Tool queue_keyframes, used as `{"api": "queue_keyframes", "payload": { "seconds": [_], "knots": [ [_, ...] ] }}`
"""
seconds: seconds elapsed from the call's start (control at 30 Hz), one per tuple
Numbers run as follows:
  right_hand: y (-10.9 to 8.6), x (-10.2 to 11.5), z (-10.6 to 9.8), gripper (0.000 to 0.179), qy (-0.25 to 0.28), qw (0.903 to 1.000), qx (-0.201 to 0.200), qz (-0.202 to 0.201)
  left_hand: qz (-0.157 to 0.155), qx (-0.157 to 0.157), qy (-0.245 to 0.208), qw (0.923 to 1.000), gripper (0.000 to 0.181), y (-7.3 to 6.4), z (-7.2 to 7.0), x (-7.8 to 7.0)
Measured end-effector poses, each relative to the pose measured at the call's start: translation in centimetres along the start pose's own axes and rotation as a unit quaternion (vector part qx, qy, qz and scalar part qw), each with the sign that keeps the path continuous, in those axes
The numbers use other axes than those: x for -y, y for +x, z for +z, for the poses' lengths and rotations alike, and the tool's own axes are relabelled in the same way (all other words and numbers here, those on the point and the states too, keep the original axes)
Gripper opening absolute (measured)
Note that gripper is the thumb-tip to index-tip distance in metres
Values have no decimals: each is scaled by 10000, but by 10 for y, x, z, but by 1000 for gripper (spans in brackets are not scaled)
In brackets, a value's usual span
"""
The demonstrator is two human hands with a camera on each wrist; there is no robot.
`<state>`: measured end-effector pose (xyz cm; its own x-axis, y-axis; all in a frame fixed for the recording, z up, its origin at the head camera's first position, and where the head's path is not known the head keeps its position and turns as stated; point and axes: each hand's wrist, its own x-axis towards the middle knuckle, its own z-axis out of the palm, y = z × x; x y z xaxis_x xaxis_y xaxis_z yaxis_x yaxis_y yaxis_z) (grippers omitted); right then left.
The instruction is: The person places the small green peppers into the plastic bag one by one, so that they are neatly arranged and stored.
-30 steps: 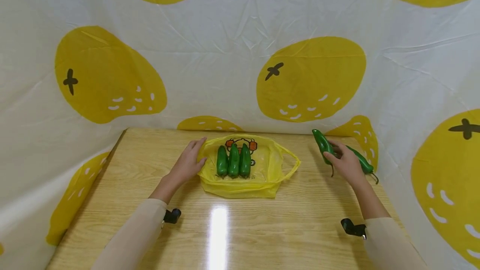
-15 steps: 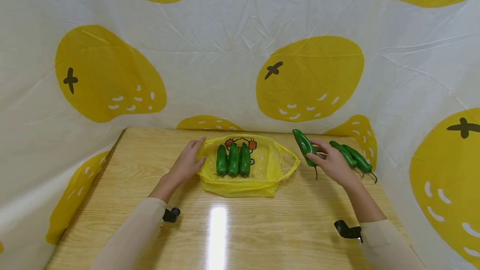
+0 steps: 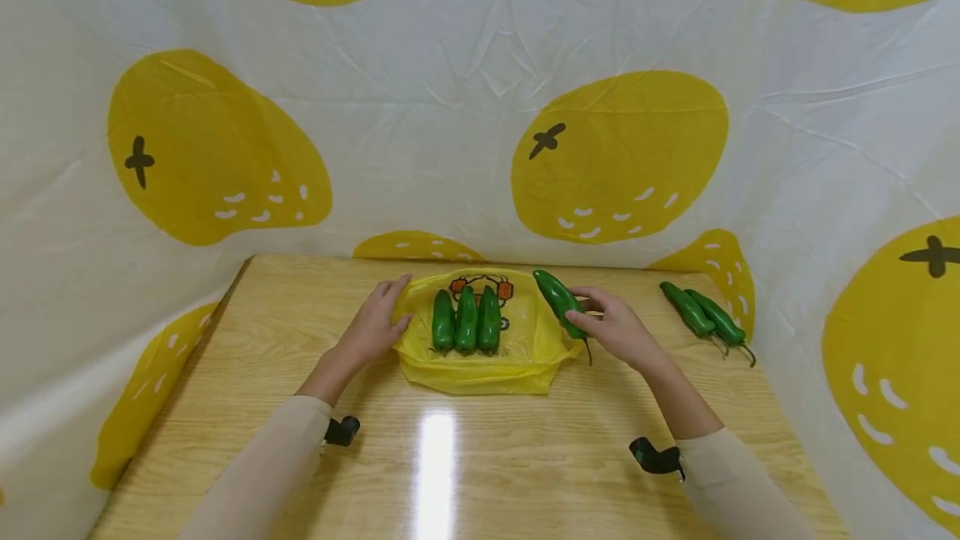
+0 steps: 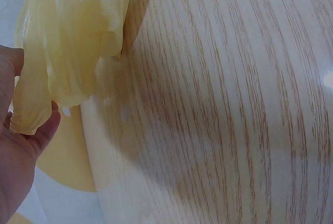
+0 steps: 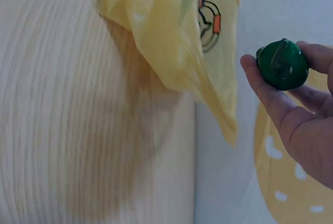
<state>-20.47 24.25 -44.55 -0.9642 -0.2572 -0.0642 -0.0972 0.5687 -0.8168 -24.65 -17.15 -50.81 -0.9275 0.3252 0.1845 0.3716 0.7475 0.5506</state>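
Observation:
A yellow plastic bag (image 3: 525, 332) with a printed cartoon lies on the table, its mouth spread toward me. Inside it, three green peppers (image 3: 467, 323) lie side by side, stems toward me. My left hand (image 3: 372, 323) holds the bag's left edge; the left wrist view shows thumb and fingers on the thin plastic (image 4: 36, 94). Over the bag's right end, my right hand (image 3: 611, 327) grips another green pepper (image 3: 558, 302), tilted with its tip up and left. In the right wrist view that pepper's stem end (image 5: 282, 65) faces the camera between thumb and fingers.
Two more green peppers (image 3: 688, 309) lie together at the table's back right corner. The wooden table (image 3: 525, 457) ends at a white cloth (image 3: 427, 148) printed with large yellow fruit, which hangs behind and at both sides.
My right hand has carried the pepper left, away from the other two at the right and over to the bag's right end. The left hand has stayed on the bag.

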Motion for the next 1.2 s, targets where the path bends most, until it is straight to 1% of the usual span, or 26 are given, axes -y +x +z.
{"api": "queue_keyframes", "payload": {
  "seconds": [0.17,0.4,0.53,0.63,0.83,0.97,1.2],
  "knots": [
    [10,6,15,57,1,9999,124,103,34,-36,10,10000,76,0,-1,-1],
    [28,13,36,56,-619,9969,199,453,51,-52,-13,10000,76,0,-3,0],
    [39,14,47,56,-810,9947,247,589,69,-48,-4,10000,75,1,-3,0],
    [47,14,56,56,-926,9931,209,688,84,-37,16,10000,74,1,-3,-1],
    [58,14,69,53,-1134,9907,32,758,93,-53,6,9999,74,1,-3,-1],
    [62,11,76,52,-1126,9892,-68,940,76,-45,-13,10000,74,2,-2,0],
    [66,3,89,54,-1160,9885,-108,969,33,11,-33,10000,75,2,-2,0]
  ]
}}
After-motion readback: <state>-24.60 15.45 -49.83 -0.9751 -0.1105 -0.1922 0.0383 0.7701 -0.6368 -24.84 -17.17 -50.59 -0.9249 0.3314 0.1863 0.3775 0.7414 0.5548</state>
